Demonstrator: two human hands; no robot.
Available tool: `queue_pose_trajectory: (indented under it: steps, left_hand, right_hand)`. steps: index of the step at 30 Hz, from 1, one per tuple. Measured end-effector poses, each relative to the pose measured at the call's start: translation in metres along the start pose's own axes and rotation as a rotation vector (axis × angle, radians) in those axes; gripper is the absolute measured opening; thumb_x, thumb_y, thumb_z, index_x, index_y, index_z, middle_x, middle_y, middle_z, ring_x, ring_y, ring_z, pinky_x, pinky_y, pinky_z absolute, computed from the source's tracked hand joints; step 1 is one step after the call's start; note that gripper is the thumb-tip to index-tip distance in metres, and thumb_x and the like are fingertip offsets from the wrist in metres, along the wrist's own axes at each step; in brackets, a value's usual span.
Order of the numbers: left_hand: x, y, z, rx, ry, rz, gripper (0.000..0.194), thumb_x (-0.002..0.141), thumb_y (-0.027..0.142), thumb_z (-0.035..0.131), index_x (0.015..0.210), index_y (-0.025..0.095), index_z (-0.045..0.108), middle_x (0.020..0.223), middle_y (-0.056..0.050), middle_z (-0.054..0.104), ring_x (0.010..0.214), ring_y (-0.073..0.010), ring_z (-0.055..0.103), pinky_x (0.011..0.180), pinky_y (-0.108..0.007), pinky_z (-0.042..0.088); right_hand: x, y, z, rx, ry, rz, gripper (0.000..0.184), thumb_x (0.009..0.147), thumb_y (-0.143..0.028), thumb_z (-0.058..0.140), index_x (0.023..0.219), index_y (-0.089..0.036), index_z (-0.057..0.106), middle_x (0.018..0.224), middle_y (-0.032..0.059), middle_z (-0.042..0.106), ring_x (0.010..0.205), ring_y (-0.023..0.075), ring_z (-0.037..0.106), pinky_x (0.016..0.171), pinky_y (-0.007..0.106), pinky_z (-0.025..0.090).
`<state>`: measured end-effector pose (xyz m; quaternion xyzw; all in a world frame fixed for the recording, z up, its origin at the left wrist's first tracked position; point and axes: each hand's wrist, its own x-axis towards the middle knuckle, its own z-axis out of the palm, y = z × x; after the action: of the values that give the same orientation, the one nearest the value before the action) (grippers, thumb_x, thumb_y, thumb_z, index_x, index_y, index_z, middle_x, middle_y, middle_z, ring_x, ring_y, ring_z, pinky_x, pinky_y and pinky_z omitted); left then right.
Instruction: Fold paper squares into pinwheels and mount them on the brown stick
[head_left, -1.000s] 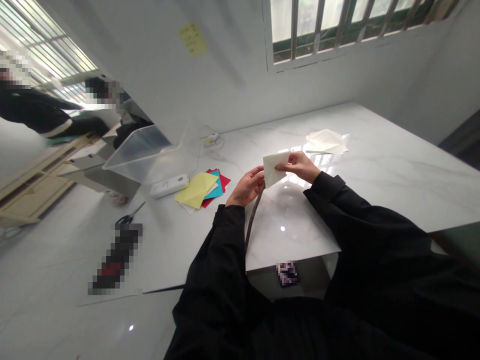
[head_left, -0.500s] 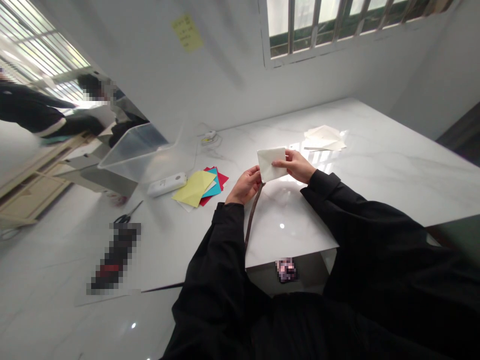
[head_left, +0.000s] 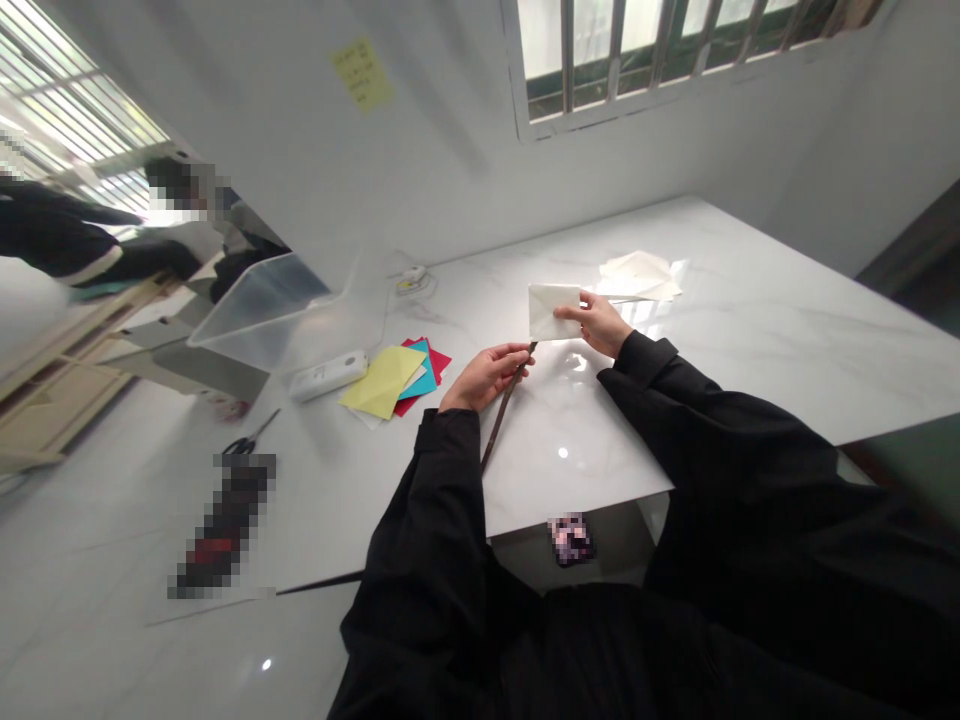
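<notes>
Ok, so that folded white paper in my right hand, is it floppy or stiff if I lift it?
Probably light and only slightly stiff: the folded white paper stays flat while your right hand grips just one edge, so the fold seems to add some body. Pushed along the glossy marble table, it would likely slide easily.

I take the stack of craft paper (head_left: 390, 385) on the surface (head_left: 570, 470) as my landmark: a plastic bin (head_left: 262, 310) sits behind it to the left, a small plastic device (head_left: 328, 375) just left, scissors (head_left: 251, 435) further left, the folded paper (head_left: 553, 312) right, and loose paper sheets (head_left: 637, 277) well right.
</notes>
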<state>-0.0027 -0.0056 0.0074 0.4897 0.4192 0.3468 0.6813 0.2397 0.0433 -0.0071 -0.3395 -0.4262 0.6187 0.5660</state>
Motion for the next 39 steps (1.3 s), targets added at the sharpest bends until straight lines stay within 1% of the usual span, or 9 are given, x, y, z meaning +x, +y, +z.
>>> queue_pose_trajectory:
  steps: [4,9,13,20,24,26,28,32,39]
  left_hand:
    - [-0.001,-0.001,-0.003,0.011,-0.002,-0.011,0.041,0.075,0.034,0.094,0.107,0.013,0.08,0.097,-0.008,0.076,0.075,-0.0103,0.063,0.073,-0.024,0.05]
    - [0.008,-0.005,0.001,-0.168,0.206,0.112,0.04,0.072,0.027,0.096,0.104,0.014,0.075,0.09,-0.003,0.074,0.073,-0.008,0.064,0.069,-0.02,0.05]
    - [0.014,-0.008,0.001,-0.292,0.283,0.17,0.036,0.073,0.024,0.096,0.1,0.014,0.073,0.088,-0.002,0.072,0.072,-0.0068,0.064,0.066,-0.018,0.05]
    - [0.017,-0.015,-0.004,-0.315,0.23,0.214,0.043,0.07,0.026,0.098,0.103,0.013,0.073,0.087,-0.002,0.072,0.07,-0.0066,0.064,0.067,-0.019,0.049]
    - [0.018,-0.018,-0.004,-0.292,0.223,0.238,0.049,0.067,0.029,0.1,0.105,0.013,0.072,0.086,-0.002,0.073,0.07,-0.0072,0.063,0.068,-0.021,0.048]
    - [0.018,-0.019,-0.003,-0.279,0.217,0.253,0.051,0.065,0.03,0.101,0.103,0.014,0.072,0.085,-0.002,0.073,0.071,-0.0075,0.062,0.07,-0.021,0.049]
    - [0.018,-0.021,-0.003,-0.259,0.209,0.267,0.052,0.063,0.031,0.102,0.102,0.014,0.072,0.084,-0.002,0.073,0.073,-0.008,0.063,0.073,-0.022,0.049]
    - [0.017,-0.021,-0.003,-0.24,0.201,0.272,0.053,0.062,0.032,0.102,0.101,0.015,0.071,0.083,-0.001,0.072,0.075,-0.0088,0.063,0.075,-0.023,0.049]
    - [0.017,-0.019,-0.007,-0.189,0.116,0.227,0.053,0.064,0.034,0.101,0.1,0.015,0.068,0.084,-0.002,0.071,0.074,-0.0093,0.062,0.073,-0.023,0.047]
  right_hand:
    - [0.001,0.001,-0.003,-0.017,0.019,0.014,0.055,0.061,-0.037,0.101,0.105,-0.023,0.072,0.102,0.0033,0.079,0.093,0.0202,0.072,0.085,0.033,0.061]
    - [0.008,0.006,-0.011,-0.076,0.195,0.051,0.044,0.08,-0.052,0.089,0.109,-0.025,0.068,0.108,0.0045,0.075,0.089,0.0155,0.067,0.072,0.026,0.058]
    - [0.01,0.01,-0.012,-0.151,0.265,0.061,0.033,0.089,-0.043,0.078,0.112,-0.023,0.066,0.097,0.0044,0.073,0.075,0.0127,0.062,0.065,0.024,0.053]
    - [0.001,0.016,0.002,-0.493,0.055,-0.091,0.084,0.081,-0.052,0.08,0.153,-0.017,0.053,0.066,-0.0053,0.062,0.061,0.0153,0.053,0.06,0.028,0.043]
    - [-0.003,0.013,0.005,-0.712,0.055,-0.105,0.061,0.084,-0.075,0.067,0.094,-0.016,0.077,0.056,-0.0013,0.055,0.059,0.0163,0.052,0.063,0.03,0.041]
    - [-0.004,0.012,0.005,-0.8,0.077,-0.092,0.069,0.086,-0.083,0.058,0.064,-0.019,0.065,0.052,0.001,0.051,0.058,0.0165,0.052,0.062,0.031,0.039]
    - [-0.003,0.011,0.004,-0.831,0.108,-0.101,0.073,0.087,-0.087,0.053,0.057,-0.021,0.056,0.052,0.002,0.052,0.059,0.0168,0.053,0.062,0.031,0.039]
    - [0.002,0.016,0.0,-0.783,0.173,-0.137,0.066,0.088,-0.084,0.054,0.07,-0.021,0.061,0.062,0.0023,0.061,0.063,0.0178,0.059,0.066,0.03,0.044]
    - [0.003,0.013,-0.009,-0.779,0.249,-0.225,0.06,0.095,-0.071,0.058,0.127,-0.021,0.069,0.076,0.001,0.067,0.07,0.0203,0.062,0.077,0.034,0.051]
